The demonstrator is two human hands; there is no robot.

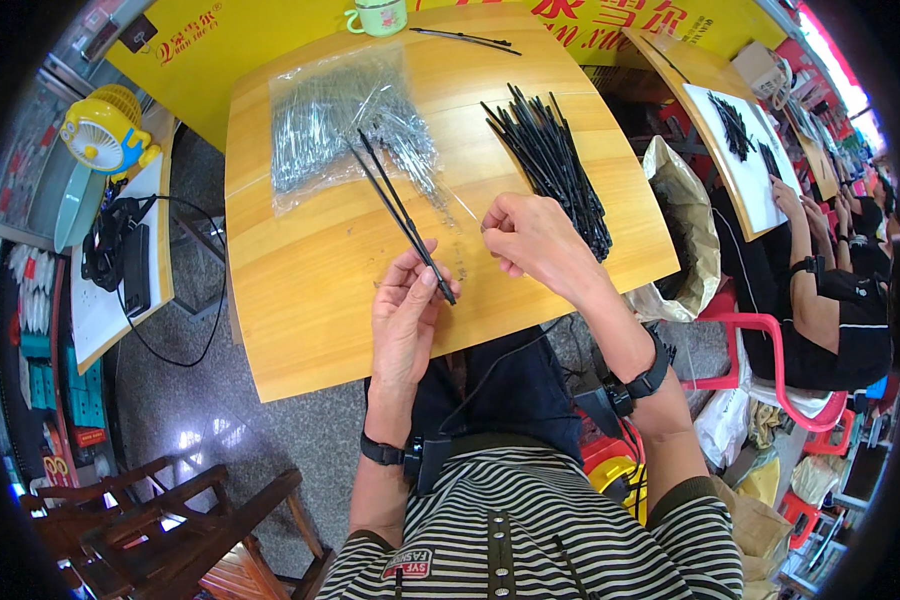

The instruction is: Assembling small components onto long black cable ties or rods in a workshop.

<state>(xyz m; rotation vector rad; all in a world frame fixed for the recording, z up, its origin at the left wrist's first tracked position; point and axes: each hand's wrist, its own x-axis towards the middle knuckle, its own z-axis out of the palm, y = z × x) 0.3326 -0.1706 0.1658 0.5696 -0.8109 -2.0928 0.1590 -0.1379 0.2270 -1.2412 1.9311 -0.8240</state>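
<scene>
Thumb and fingers of the left hand (398, 325) pinch a pair of slim black rods (407, 222) near their lower ends, over the near part of the tabletop (310, 325); the low grip presumably leaves the upper lengths, which spread slightly apart, free and easy to get at. The right hand (538, 238) is just beside, its fingers curled nearly together; I cannot tell whether anything sits between them. A pile of black rods (560, 165) lies beyond the right hand and a clear bag of thin, shiny strips (320, 130) beyond the left, an arrangement that seems to keep the two kinds apart and within reach. A green cup (382, 18) stands at the far edge, probably out of the way. Large red lettering (190, 36) marks the yellow panel (210, 85) behind, and a small red patch (407, 564) on the striped shirt (450, 520) bears pale, legible capitals.
</scene>
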